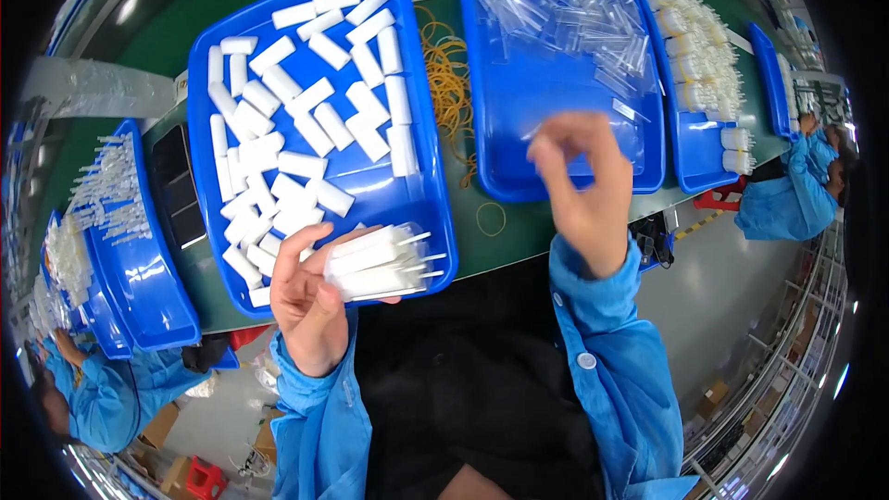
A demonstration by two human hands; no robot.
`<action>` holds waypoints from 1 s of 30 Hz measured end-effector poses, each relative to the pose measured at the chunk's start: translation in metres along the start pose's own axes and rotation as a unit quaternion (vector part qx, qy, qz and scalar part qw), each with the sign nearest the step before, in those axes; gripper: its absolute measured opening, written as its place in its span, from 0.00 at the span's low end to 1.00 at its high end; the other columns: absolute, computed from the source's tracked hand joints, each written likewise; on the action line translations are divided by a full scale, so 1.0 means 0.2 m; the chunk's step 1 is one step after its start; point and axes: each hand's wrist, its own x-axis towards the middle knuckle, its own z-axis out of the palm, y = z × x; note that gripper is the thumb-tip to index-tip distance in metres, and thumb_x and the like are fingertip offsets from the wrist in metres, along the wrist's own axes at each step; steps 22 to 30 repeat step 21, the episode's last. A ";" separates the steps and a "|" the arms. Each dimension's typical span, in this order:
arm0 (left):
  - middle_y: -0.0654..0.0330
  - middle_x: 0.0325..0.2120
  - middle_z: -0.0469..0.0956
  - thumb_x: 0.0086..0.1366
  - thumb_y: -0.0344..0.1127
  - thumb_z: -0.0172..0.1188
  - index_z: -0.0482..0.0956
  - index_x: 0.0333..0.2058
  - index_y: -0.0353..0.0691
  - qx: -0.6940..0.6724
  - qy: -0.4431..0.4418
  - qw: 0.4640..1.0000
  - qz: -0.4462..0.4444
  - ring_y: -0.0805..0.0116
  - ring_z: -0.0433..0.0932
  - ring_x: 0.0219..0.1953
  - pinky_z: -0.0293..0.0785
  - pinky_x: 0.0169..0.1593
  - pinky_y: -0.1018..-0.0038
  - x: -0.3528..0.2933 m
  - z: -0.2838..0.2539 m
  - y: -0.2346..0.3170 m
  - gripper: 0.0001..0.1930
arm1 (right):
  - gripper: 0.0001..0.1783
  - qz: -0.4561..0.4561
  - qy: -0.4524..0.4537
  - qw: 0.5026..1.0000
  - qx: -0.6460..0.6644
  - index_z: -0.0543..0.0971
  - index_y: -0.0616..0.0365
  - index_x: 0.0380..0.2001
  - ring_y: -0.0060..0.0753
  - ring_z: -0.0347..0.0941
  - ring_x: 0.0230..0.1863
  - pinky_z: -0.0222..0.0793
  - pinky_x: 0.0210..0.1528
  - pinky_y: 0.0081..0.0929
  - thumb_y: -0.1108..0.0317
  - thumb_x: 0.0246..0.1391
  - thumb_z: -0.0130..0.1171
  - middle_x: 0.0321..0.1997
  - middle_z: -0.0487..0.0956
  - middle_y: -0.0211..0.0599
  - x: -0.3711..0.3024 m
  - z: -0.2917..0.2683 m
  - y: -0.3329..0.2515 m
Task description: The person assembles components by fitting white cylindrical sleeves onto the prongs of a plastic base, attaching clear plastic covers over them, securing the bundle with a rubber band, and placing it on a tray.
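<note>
My left hand (313,306) is closed around a bundle of white cylindrical pieces (380,264) with clear ends. Thin white sticks poke out of the bundle to the right. It is held over the near edge of a blue tray (356,202) filled with loose white cylinders (298,111). My right hand (585,176) hovers at the near part of another blue tray (509,120), which has clear plastic tubes (565,9) heaped at its far end. Its fingers are bent and smeared by motion, so whether anything is between them is not visible.
Yellow rubber bands (446,83) lie between the two trays, with a single rubber band (491,218) nearer. Finished-looking bundles (694,46) fill a tray at right. Dark phone-like slabs (176,181) sit at left. Co-workers in blue sleeves (787,204) work on both sides.
</note>
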 end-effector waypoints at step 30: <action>0.37 0.51 0.62 0.52 0.25 0.61 0.71 0.45 0.33 0.122 -0.071 0.978 0.156 0.52 0.72 0.48 0.74 0.46 0.64 0.01 -0.07 -0.07 0.20 | 0.12 0.019 -0.189 0.938 0.289 0.72 0.64 0.39 0.17 0.70 0.27 0.64 0.29 0.11 0.72 0.50 0.57 0.32 0.75 0.39 -0.16 0.10 -0.15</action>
